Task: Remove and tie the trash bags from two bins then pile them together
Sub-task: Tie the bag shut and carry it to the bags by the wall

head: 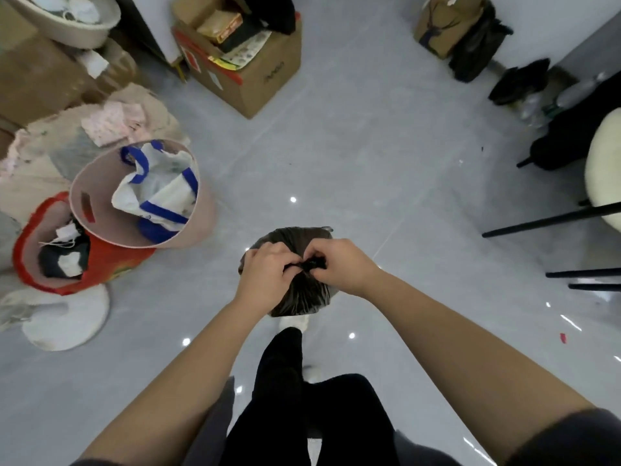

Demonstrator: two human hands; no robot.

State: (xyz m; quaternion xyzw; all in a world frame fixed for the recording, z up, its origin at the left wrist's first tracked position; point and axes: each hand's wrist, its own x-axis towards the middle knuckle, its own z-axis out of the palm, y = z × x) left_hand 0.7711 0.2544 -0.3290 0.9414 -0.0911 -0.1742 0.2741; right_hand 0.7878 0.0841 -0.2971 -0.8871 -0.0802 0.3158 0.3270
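Observation:
A full dark trash bag (pixel 299 299) hangs just above the grey floor in front of my legs. My left hand (pixel 265 274) and my right hand (pixel 339 264) both pinch its gathered black neck, which is twisted into a knot between my fingers. To the left stands a pink bin (pixel 80 196) holding a white bag with blue handles (pixel 161 193). Behind and below it is a red bin (pixel 111 264) with dark and white rubbish inside. Another black trash bag (pixel 477 48) lies at the back right by the wall.
An open cardboard box (pixel 268 75) full of packets stands at the back centre. More boxes and a beige basin (pixel 64 18) pile up at the left. A cream chair with black legs (pixel 537 220) is at the right. A white round lid (pixel 67 321) lies near the red bin.

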